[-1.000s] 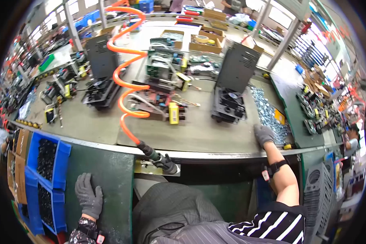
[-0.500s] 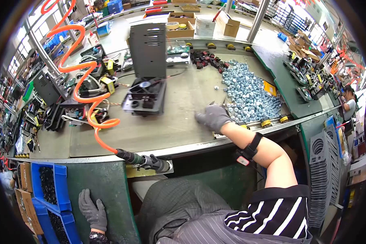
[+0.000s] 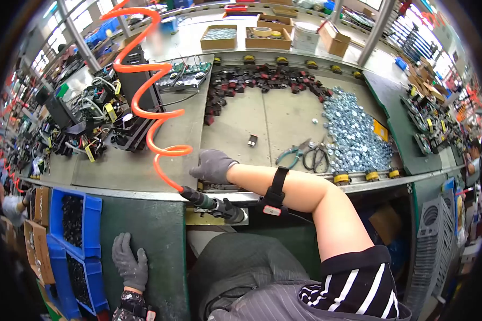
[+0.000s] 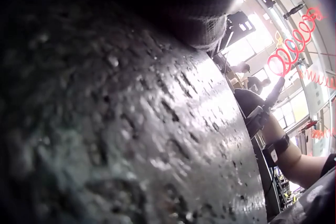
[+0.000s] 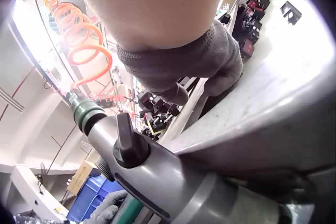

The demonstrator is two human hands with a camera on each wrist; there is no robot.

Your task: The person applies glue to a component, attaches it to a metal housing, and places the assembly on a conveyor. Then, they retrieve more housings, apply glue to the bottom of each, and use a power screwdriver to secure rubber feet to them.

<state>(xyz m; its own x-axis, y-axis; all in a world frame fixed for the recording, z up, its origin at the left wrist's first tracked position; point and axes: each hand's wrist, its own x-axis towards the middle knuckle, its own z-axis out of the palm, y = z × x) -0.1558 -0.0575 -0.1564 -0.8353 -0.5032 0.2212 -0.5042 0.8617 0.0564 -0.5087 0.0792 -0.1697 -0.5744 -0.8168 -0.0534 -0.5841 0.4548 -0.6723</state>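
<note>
My right hand (image 3: 214,166), in a grey glove, is at the right edge of a flat grey-green work board (image 3: 144,168). In the right wrist view its thumb and fingers (image 5: 226,74) lie on either side of that edge, gripping it. Black housings with a fan stand on the board's far left part. My left hand (image 3: 130,265), also gloved, rests with fingers extended on the green tabletop (image 3: 155,241). Just below the right hand lies a pneumatic screwdriver (image 3: 214,206) on an orange coiled hose (image 3: 168,115); its grey body (image 5: 157,171) looms close in the right wrist view.
Right of the board are small black-and-red parts (image 3: 262,79), one loose part (image 3: 252,140), pliers (image 3: 292,153), scissors (image 3: 317,158) and a heap of screws (image 3: 356,134). Blue bins (image 3: 99,224) of black pieces stand left. Stacked grey plates (image 3: 431,241) are at far right.
My right hand has moved left from beside the screws to the board's edge. The board with the housings has slid left, uncovering the parts and tools. The left hand stays resting on the tabletop.
</note>
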